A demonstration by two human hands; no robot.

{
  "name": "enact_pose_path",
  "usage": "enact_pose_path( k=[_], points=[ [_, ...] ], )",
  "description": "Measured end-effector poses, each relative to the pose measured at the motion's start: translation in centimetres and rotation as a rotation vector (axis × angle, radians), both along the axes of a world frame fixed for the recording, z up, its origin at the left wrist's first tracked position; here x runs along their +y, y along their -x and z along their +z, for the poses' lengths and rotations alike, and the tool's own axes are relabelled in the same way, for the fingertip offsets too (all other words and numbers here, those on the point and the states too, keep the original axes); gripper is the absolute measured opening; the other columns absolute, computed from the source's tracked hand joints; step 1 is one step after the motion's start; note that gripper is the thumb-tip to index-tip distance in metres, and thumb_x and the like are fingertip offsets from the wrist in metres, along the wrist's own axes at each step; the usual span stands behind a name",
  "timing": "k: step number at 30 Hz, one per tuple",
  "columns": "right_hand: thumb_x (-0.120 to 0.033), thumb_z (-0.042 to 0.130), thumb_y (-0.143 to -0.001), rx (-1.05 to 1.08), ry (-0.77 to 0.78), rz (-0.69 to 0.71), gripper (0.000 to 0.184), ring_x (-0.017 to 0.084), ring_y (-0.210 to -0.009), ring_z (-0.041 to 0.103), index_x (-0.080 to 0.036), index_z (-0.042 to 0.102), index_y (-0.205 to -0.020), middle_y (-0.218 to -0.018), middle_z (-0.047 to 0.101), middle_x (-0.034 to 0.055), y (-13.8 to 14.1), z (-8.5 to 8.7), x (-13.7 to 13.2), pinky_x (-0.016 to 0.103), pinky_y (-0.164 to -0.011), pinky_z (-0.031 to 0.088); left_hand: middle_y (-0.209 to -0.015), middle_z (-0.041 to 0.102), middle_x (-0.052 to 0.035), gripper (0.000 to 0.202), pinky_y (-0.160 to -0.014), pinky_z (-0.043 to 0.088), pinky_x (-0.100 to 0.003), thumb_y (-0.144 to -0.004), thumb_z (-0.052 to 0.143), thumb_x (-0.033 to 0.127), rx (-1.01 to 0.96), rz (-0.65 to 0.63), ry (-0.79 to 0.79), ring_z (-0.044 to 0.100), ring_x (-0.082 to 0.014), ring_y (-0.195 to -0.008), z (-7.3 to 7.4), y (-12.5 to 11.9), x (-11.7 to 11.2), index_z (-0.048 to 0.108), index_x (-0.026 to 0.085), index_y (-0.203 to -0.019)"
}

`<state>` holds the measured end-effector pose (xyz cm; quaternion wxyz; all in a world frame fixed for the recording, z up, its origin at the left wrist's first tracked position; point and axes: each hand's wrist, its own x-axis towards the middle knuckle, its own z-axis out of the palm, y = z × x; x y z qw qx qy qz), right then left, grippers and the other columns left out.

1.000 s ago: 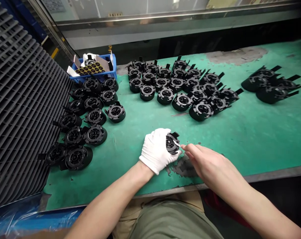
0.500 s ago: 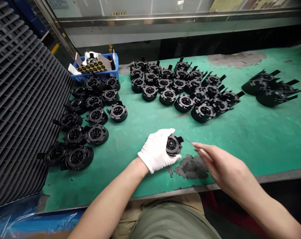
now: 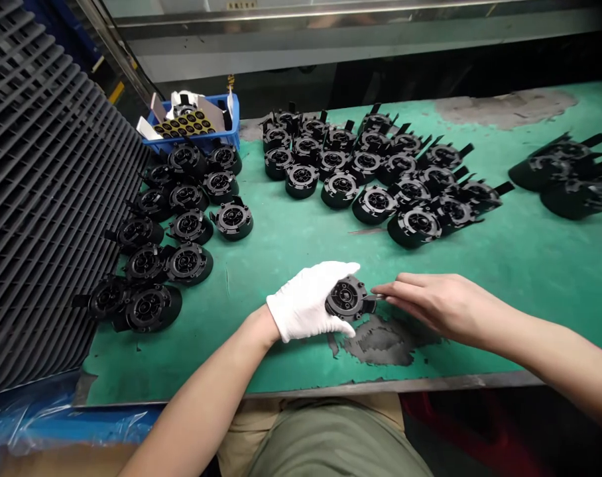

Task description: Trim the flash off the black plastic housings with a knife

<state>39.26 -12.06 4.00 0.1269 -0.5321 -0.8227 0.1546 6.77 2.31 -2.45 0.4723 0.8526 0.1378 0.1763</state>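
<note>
My left hand (image 3: 308, 303), in a white glove, is wrapped around a round black plastic housing (image 3: 347, 298) from its left side, just above the green bench top. The housing's ringed face points up, and a black tab sticks out at its lower right. My bare right hand (image 3: 430, 305) pinches a thin metal tool (image 3: 376, 297), mostly hidden by the fingers. The tool's tip reaches the right rim of the housing; its exact kind does not show.
Several similar black housings (image 3: 186, 263) stand at the left, more (image 3: 373, 204) at the back middle and some (image 3: 572, 189) far right. A blue bin (image 3: 196, 141) holds a sheet of round stickers. Stacked grey grids (image 3: 47, 199) line the left edge. Dark worn patches (image 3: 390, 344) mark the green mat.
The housing has turned in my left hand, its tab going from upper right to lower right. My right hand has brought the tool's tip to the housing's rim. The camera view has shifted slightly.
</note>
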Motion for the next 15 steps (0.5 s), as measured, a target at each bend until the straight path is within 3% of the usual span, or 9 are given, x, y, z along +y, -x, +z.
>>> enact_pose_path(
  k=[5, 10, 12, 15],
  points=[
    [-0.041, 0.056, -0.134, -0.079, -0.037, 0.058, 0.037, 0.019, -0.073, 0.077, -0.029, 0.089, -0.145, -0.099, 0.085, 0.0038, 0.1, -0.2, 0.3, 0.034, -0.062, 0.043, -0.192, 0.071, -0.0232, 0.130, -0.154, 0.057, -0.079, -0.086, 0.120, 0.075, -0.012, -0.011, 0.038, 0.069, -0.0540, -0.181, 0.1, 0.5, 0.3, 0.059, 0.032, -0.193],
    [-0.031, 0.051, -0.132, -0.109, -0.049, 0.101, 0.036, 0.018, -0.068, 0.069, -0.029, 0.086, -0.136, -0.093, 0.080, 0.0017, 0.2, -0.5, 0.1, 0.036, -0.062, 0.038, -0.192, 0.071, -0.0251, 0.129, -0.155, 0.056, -0.078, -0.092, 0.113, 0.082, -0.032, -0.035, 0.007, 0.068, -0.0532, -0.182, -0.2, 0.7, 0.2, 0.056, 0.029, -0.195],
    [-0.020, 0.055, -0.125, -0.116, -0.033, 0.120, 0.032, 0.018, -0.066, 0.067, -0.030, 0.084, -0.134, -0.092, 0.079, 0.0005, 0.2, -0.2, 0.1, 0.037, -0.062, 0.037, -0.192, 0.071, -0.0256, 0.128, -0.155, 0.056, -0.077, -0.095, 0.110, 0.084, -0.036, -0.039, -0.007, 0.068, -0.0523, -0.182, -0.2, 0.8, 0.3, 0.054, 0.028, -0.196],
    [-0.003, 0.059, -0.109, -0.159, -0.021, 0.181, 0.045, 0.019, -0.068, 0.069, -0.027, 0.080, -0.140, -0.097, 0.080, 0.0001, 0.3, 0.8, 0.4, 0.038, -0.062, 0.039, -0.192, 0.070, -0.0261, 0.128, -0.154, 0.057, -0.077, -0.097, 0.107, 0.086, -0.029, -0.048, -0.012, 0.068, -0.0525, -0.182, -0.1, 0.9, 0.3, 0.053, 0.028, -0.196]
  ],
)
